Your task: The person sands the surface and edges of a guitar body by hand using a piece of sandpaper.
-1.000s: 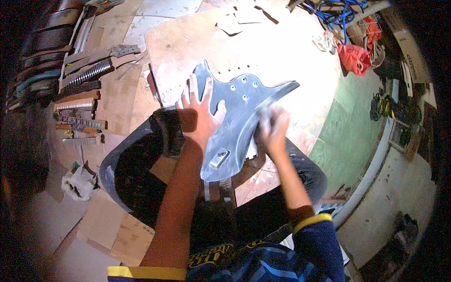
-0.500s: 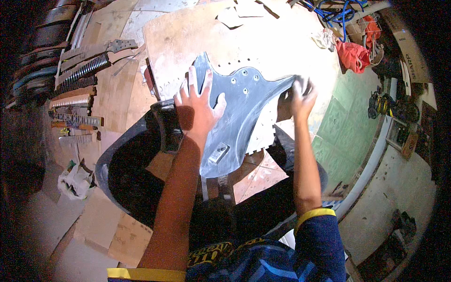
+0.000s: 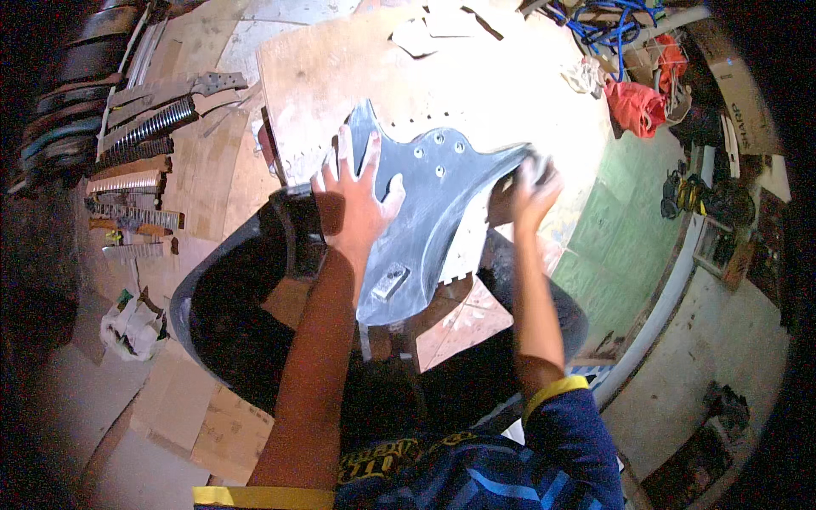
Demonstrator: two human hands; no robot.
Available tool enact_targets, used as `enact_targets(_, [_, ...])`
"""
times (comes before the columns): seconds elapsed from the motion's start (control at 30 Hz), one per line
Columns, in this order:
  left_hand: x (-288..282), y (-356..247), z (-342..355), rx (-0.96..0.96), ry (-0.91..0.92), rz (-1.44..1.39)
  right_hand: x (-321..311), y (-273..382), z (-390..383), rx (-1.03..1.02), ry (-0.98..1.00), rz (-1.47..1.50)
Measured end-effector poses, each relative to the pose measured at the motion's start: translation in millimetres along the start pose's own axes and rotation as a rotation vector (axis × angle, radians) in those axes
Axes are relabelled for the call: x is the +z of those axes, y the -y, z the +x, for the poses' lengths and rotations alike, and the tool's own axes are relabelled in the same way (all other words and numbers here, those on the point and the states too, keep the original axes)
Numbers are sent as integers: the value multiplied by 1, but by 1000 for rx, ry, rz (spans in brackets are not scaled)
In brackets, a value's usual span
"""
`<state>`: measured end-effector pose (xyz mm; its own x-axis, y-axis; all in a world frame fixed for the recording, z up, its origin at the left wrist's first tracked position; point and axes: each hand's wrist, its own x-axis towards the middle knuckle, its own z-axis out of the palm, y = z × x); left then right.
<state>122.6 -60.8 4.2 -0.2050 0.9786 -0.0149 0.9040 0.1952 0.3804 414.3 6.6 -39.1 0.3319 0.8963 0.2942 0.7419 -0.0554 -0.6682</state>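
A dark grey electric guitar body (image 3: 425, 204), dusty with pale streaks, lies over the near edge of a wooden board. Its two pointed horns face away from me, several round holes sit between them, and a rectangular recess shows near its close end. My left hand (image 3: 355, 195) rests flat on the left side of the body, fingers spread toward the left horn. At the tip of the right horn is my right hand (image 3: 535, 191), its fingers curled in and blurred by motion. Whatever those fingers hold is hidden.
The pale wooden board (image 3: 331, 68) supports the body, with paper scraps (image 3: 414, 38) at its far side. Guitar necks (image 3: 157, 123) lie on cardboard at left. A red cloth bundle (image 3: 636, 106) and blue cable (image 3: 612, 30) are at far right, beyond green flooring (image 3: 625, 229).
My right hand has moved slightly nearer and to the left along the right horn's tip. The guitar body has shifted very slightly. My left hand stays spread on it.
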Motion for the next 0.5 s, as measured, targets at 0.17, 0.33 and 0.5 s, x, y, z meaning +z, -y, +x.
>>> enact_targets(0.17, [-5, 3, -2, -5, -5, 40, -23, 30, -80, -287, 390, 12])
enact_targets(0.33, [-2, -1, -2, -1, 11, 24, -5, 18, 17, -143, 49, 80])
enact_targets(0.5, [4, 6, -4, 7, -16, -24, -20, 34, -92, -177, 427, 34])
